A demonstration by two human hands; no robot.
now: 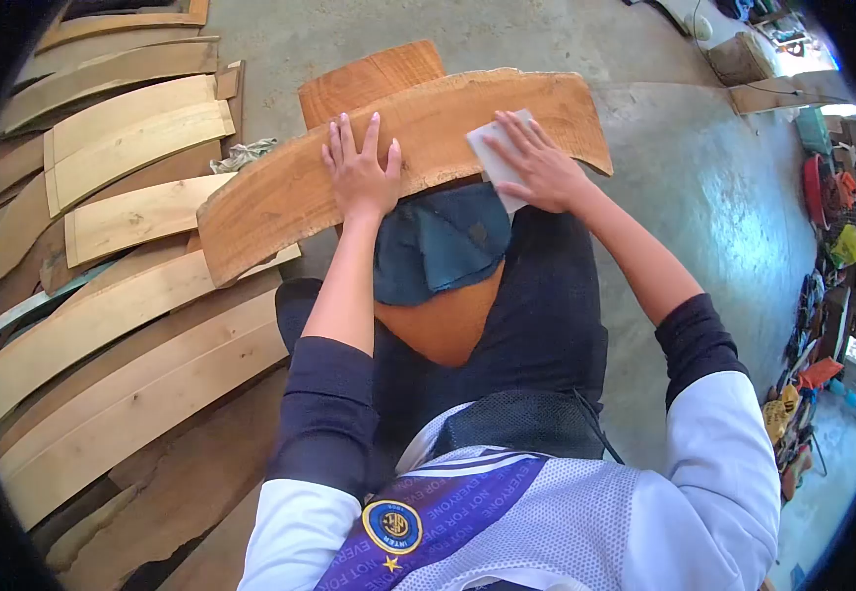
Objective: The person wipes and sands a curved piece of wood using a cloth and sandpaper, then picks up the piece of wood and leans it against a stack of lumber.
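1. Left hand: lay palm down on the board, near the middle of its near edge; fingers spread, thumb apart, closed on nothing.
2. Right hand: lay flat over a white sheet toward the board's right end; thumb held off from the fingers.
3. White sheet: lay between right palm and board, its lower corner extending past the board's near edge.
4. Board: curved, rough-edged, set crosswise in front of the person; its left end reached toward the planks.
5. Dark blue cloth: folded, just beyond the board's near edge, between the person's legs.
6. Brown wood: one piece showed past the board's far edge, another below the cloth; could not tell whether they joined.
7. Planks: spread along the left side of the concrete floor.
8. Red basin: stood among clutter along the floor's right edge.
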